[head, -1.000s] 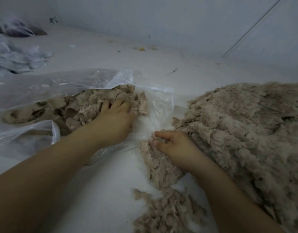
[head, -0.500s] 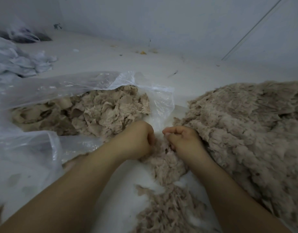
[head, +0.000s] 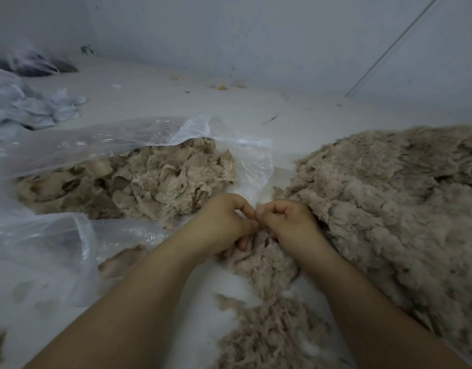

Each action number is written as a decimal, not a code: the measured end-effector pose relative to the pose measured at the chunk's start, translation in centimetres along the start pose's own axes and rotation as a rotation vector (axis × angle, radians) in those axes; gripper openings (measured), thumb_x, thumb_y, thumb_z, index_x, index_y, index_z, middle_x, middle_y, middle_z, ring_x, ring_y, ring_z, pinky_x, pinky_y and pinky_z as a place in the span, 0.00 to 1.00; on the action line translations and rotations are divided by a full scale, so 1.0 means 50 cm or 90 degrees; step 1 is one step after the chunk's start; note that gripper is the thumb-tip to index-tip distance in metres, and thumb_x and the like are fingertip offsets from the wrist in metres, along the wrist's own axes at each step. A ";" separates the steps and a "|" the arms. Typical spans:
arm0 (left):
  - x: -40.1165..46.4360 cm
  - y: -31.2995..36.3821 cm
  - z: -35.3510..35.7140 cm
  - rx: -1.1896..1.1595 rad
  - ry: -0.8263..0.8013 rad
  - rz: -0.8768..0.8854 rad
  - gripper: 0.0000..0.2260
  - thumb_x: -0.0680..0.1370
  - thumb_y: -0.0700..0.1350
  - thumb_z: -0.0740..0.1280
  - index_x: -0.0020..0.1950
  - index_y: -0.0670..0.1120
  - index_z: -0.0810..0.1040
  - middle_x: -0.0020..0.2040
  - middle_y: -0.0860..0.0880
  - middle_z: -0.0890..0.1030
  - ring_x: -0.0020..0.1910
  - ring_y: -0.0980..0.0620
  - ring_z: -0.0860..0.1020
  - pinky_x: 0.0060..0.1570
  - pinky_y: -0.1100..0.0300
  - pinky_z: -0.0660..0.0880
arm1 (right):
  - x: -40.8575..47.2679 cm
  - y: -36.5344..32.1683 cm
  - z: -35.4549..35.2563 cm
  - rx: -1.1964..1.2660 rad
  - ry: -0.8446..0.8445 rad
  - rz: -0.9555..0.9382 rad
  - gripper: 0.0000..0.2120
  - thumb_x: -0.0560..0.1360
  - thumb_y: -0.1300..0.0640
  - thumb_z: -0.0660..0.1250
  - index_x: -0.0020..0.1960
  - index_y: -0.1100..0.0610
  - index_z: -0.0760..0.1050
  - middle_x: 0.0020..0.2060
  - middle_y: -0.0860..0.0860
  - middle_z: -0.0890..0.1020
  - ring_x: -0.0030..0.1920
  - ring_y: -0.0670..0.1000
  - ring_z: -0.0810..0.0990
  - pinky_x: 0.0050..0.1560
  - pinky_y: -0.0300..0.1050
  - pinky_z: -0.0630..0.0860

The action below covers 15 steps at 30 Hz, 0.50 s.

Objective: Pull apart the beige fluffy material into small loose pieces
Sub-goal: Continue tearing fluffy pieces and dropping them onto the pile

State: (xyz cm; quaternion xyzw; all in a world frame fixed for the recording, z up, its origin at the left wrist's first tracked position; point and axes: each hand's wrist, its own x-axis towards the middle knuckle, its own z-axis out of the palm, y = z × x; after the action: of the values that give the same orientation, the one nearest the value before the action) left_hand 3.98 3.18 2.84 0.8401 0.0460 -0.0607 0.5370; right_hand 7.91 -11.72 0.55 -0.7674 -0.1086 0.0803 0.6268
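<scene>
1. Hands: left [head: 224, 222] gone from the plastic bag [head: 69, 147], now knuckle to knuckle with right [head: 288, 222], both clenched on a beige tuft [head: 261, 251].
2. Bulk pile [head: 389, 209] just right; next tear likely imminent.

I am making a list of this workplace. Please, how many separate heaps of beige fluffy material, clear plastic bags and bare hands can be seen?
Heaps of beige fluffy material: 3 (in the bag, large heap at right, loose strip under the hands)
Clear plastic bags: 1
Bare hands: 2 (left hand, right hand)
Total: 6
</scene>
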 end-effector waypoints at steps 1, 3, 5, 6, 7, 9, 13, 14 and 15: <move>-0.001 -0.003 -0.004 -0.017 0.023 0.018 0.03 0.76 0.41 0.71 0.47 0.43 0.79 0.26 0.45 0.78 0.17 0.53 0.68 0.19 0.66 0.64 | 0.000 0.001 0.001 0.004 -0.004 -0.006 0.09 0.77 0.62 0.68 0.38 0.57 0.80 0.19 0.42 0.73 0.22 0.39 0.70 0.26 0.30 0.66; -0.010 -0.010 -0.014 -0.007 0.011 0.038 0.07 0.75 0.44 0.74 0.48 0.43 0.78 0.28 0.44 0.78 0.19 0.53 0.69 0.20 0.65 0.65 | 0.001 0.004 0.003 0.002 0.001 -0.009 0.09 0.76 0.61 0.69 0.37 0.56 0.82 0.20 0.43 0.72 0.23 0.42 0.69 0.27 0.33 0.67; -0.020 -0.018 -0.031 0.015 -0.080 0.016 0.14 0.70 0.47 0.78 0.48 0.45 0.76 0.32 0.43 0.80 0.22 0.49 0.73 0.23 0.62 0.68 | 0.004 0.008 0.003 -0.003 0.016 -0.009 0.06 0.75 0.61 0.69 0.41 0.61 0.83 0.19 0.44 0.72 0.23 0.42 0.69 0.27 0.33 0.68; -0.024 -0.021 -0.043 0.036 -0.131 0.002 0.15 0.68 0.47 0.79 0.48 0.45 0.76 0.34 0.43 0.81 0.24 0.48 0.75 0.24 0.60 0.70 | 0.006 0.011 0.003 -0.001 0.021 -0.009 0.06 0.75 0.61 0.69 0.42 0.62 0.82 0.19 0.44 0.72 0.22 0.41 0.69 0.26 0.33 0.68; -0.027 -0.022 -0.055 0.058 -0.177 -0.007 0.16 0.67 0.45 0.80 0.47 0.45 0.76 0.34 0.45 0.81 0.26 0.48 0.77 0.26 0.60 0.72 | 0.007 0.013 0.002 0.003 0.023 -0.010 0.06 0.76 0.60 0.69 0.42 0.62 0.82 0.19 0.44 0.72 0.22 0.41 0.69 0.26 0.33 0.68; -0.028 -0.024 -0.071 0.091 -0.222 0.004 0.12 0.68 0.37 0.78 0.46 0.45 0.78 0.30 0.51 0.80 0.27 0.49 0.78 0.27 0.60 0.73 | 0.006 0.013 0.000 0.005 0.016 -0.017 0.07 0.76 0.60 0.69 0.41 0.59 0.82 0.19 0.44 0.73 0.22 0.40 0.70 0.26 0.33 0.68; -0.021 -0.018 -0.056 0.001 -0.088 0.078 0.08 0.71 0.28 0.72 0.44 0.40 0.80 0.31 0.45 0.80 0.25 0.51 0.77 0.24 0.63 0.72 | -0.007 0.004 0.001 0.027 -0.063 -0.068 0.04 0.75 0.60 0.71 0.42 0.57 0.84 0.30 0.56 0.81 0.32 0.48 0.75 0.36 0.40 0.72; -0.019 -0.016 -0.048 -0.059 -0.038 0.108 0.06 0.71 0.28 0.72 0.43 0.37 0.80 0.29 0.45 0.79 0.24 0.52 0.76 0.23 0.64 0.71 | -0.011 0.001 0.001 0.030 -0.089 -0.083 0.05 0.75 0.60 0.71 0.42 0.56 0.84 0.34 0.63 0.82 0.35 0.52 0.75 0.38 0.43 0.72; -0.015 -0.014 -0.039 -0.112 0.004 0.135 0.05 0.71 0.28 0.72 0.42 0.36 0.79 0.28 0.45 0.79 0.23 0.53 0.75 0.23 0.63 0.71 | -0.013 0.000 0.000 0.029 -0.108 -0.096 0.05 0.75 0.59 0.71 0.42 0.55 0.84 0.34 0.65 0.80 0.35 0.53 0.73 0.37 0.44 0.70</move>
State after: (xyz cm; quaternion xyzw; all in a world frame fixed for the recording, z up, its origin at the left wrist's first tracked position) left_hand 3.22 5.26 3.13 0.7903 -0.0360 0.0029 0.6116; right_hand 7.26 -11.88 0.52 -0.7332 -0.2170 0.1002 0.6366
